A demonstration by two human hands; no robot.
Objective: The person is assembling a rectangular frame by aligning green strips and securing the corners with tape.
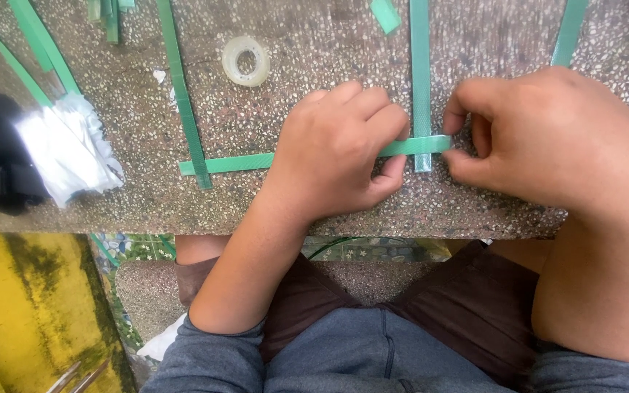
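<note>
Both hands' grips (343, 149) (547, 138) pinch the horizontal green strap (420, 145).

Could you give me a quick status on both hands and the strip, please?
Left hand pinching horizontal green strip. Right hand pinching its end at the crossing with upright strip. Tape roll clear.

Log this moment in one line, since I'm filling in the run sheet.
left hand: pinches horizontal green strip | right hand: pinches strip's end | crossing: vertical green strip | nearby: tape roll | surface: speckled stone table
</note>
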